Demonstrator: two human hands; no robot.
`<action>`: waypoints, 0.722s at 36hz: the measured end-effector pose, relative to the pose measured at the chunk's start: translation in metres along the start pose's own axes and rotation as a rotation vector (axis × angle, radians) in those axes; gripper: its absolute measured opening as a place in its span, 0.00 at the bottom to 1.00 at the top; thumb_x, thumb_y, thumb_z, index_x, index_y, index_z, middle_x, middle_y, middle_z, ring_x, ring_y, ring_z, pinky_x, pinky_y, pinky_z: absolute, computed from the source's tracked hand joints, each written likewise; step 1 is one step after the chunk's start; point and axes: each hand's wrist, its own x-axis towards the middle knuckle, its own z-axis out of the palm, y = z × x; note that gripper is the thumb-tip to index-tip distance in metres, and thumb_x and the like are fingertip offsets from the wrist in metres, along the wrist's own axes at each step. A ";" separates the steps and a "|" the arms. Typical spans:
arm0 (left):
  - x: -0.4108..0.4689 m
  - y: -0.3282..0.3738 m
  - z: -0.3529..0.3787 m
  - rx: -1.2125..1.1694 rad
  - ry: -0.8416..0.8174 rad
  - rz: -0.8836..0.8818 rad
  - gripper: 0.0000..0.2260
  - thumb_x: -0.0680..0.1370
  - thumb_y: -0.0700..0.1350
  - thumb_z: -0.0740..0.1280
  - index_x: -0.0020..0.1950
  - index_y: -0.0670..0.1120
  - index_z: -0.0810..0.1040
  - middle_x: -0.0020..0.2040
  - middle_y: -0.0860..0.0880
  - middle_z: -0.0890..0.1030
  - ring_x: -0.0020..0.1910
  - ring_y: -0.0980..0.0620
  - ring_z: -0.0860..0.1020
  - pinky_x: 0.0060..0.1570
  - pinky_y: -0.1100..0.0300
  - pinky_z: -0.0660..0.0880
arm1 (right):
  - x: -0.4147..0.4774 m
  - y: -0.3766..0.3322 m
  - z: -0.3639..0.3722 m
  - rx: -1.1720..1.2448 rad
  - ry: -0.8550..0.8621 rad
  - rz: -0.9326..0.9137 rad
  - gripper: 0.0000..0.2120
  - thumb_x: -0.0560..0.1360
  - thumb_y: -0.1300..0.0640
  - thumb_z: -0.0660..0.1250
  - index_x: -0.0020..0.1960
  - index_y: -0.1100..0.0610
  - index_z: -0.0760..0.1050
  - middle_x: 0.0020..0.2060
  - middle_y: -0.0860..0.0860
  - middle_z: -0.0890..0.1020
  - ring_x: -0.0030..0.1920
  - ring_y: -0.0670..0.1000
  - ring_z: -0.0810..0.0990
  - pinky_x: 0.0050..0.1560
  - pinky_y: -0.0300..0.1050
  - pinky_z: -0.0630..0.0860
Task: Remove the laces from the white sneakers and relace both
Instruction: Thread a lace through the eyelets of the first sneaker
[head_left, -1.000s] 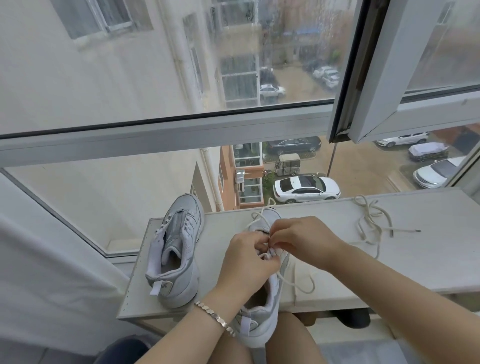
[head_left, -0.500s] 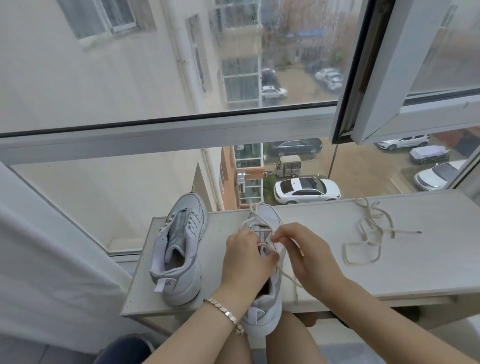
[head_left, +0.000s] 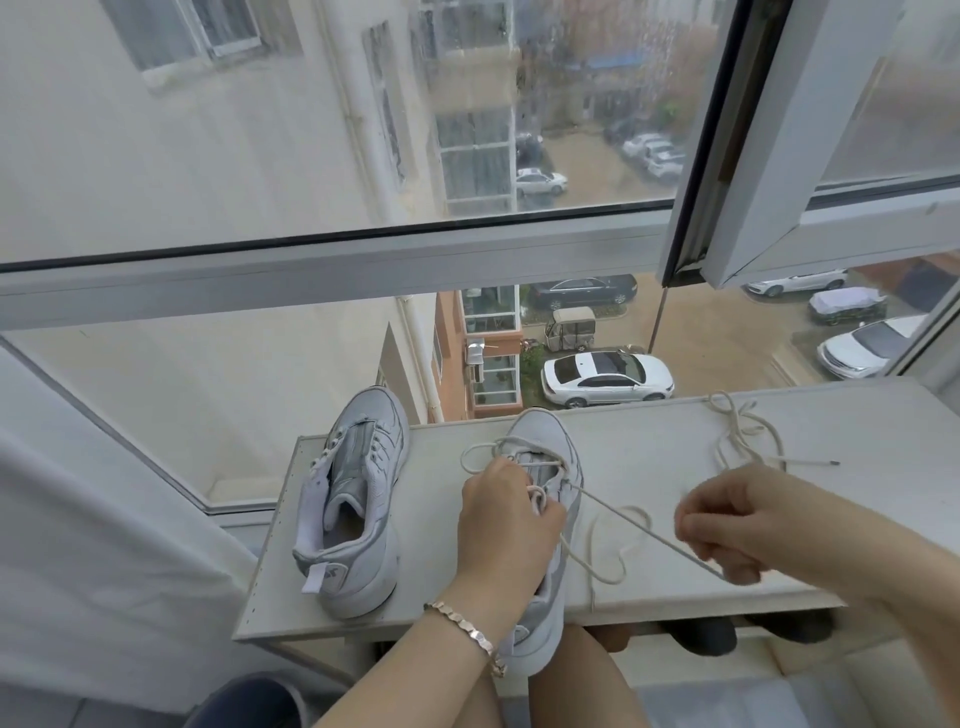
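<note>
**Lace drawn tight from the half-laced sneaker**

The half-laced sneaker (head_left: 540, 434) lies on the white table (head_left: 649, 441). Its toe points to 12 o'clock and its heel hangs over the near edge above the person's knees. Its lace (head_left: 644, 530) crosses the front eyelets and throws a loop out toward 10 o'clock. One strand runs straight and tight toward 4 o'clock.

The left hand (head_left: 506, 525) lies over the tongue with its fingers curled down onto the upper, gripping the sneaker. A small loop of lace sits at its fingertips, but I cannot tell whether the hand pinches it. This hand hides the middle of the sneaker. A bracelet (head_left: 467, 631) circles its wrist.

The right hand (head_left: 737, 525), at 4 o'clock, is closed, with thumb and fingers pinching the tight strand. Slack lace curls on the table between the two hands, and one end drops over the near edge.

At 9 o'clock, just beside but not touching, the unlaced sneaker (head_left: 358, 499) stands upright with its toe also at 12 o'clock. At 2 o'clock a loose lace (head_left: 748, 436) lies tangled near the far edge, and the right hand's knuckles cover its near end.

Beyond the table at 12 o'clock is a rain-spotted window (head_left: 363, 270) with a white car (head_left: 605, 379) parked below. An open window sash (head_left: 779, 156) juts in at 1 o'clock. A white curtain (head_left: 78, 519) hangs at 8 o'clock. The dark shapes (head_left: 701, 634) under the table at 5 o'clock are too dim to identify.
</note>
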 end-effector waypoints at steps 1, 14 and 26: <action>0.000 0.000 0.000 0.000 0.002 0.001 0.13 0.74 0.44 0.64 0.32 0.48 0.64 0.40 0.51 0.70 0.44 0.49 0.70 0.36 0.63 0.62 | 0.004 0.001 -0.005 -0.019 -0.012 0.044 0.18 0.74 0.65 0.64 0.26 0.57 0.76 0.23 0.49 0.74 0.22 0.46 0.67 0.28 0.36 0.68; 0.001 0.000 0.000 -0.023 -0.004 -0.011 0.14 0.74 0.45 0.65 0.32 0.51 0.62 0.36 0.55 0.66 0.41 0.51 0.69 0.32 0.63 0.60 | 0.112 -0.020 0.060 -0.386 0.277 -0.124 0.20 0.74 0.41 0.63 0.40 0.59 0.76 0.32 0.55 0.78 0.34 0.48 0.74 0.37 0.43 0.67; 0.000 -0.002 0.002 -0.022 0.033 0.009 0.10 0.74 0.47 0.66 0.36 0.47 0.70 0.38 0.54 0.70 0.42 0.50 0.72 0.34 0.62 0.64 | 0.106 -0.024 0.052 0.684 0.261 -0.243 0.13 0.74 0.66 0.53 0.32 0.59 0.68 0.28 0.51 0.73 0.35 0.51 0.73 0.44 0.43 0.75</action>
